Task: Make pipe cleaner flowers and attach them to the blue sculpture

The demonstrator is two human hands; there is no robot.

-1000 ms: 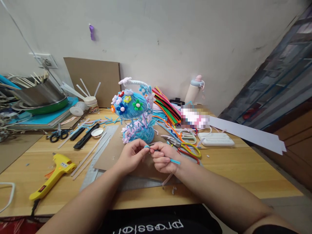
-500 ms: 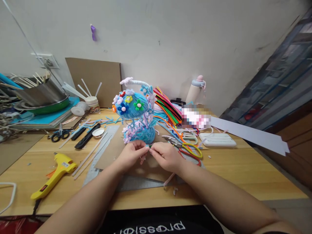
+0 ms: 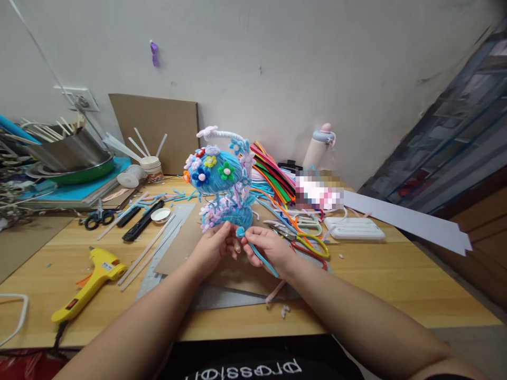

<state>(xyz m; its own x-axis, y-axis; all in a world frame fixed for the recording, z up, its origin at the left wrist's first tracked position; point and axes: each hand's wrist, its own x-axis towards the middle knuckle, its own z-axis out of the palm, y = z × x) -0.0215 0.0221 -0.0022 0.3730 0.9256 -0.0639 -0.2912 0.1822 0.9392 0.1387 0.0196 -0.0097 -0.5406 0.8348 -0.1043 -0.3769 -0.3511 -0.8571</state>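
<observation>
Between thumb and fingers, my right hand pinches a light-blue pipe cleaner. One end is curled into a small blue knob beside my fingertips; the tail runs down across my palm. My left hand is just left of the knob, its fingers loosely bent and apart, holding nothing that I can see. Behind both hands stands a fuzzy pipe-cleaner decoration: a blue dome dotted with coloured flowers over a blue and pink base, with a white curved stem above. A brown cardboard sheet lies under the hands.
Left on the table are a yellow glue gun, black scissors and a black utility knife. To the right lie yellow-and-red-handled pliers, a white box and a bundle of coloured pipe cleaners. A bottle stands behind.
Both hands were close together, fingertips meeting. Now they have parted slightly, the left has loosened, and the blue curled knob and its tail show in the right hand.
</observation>
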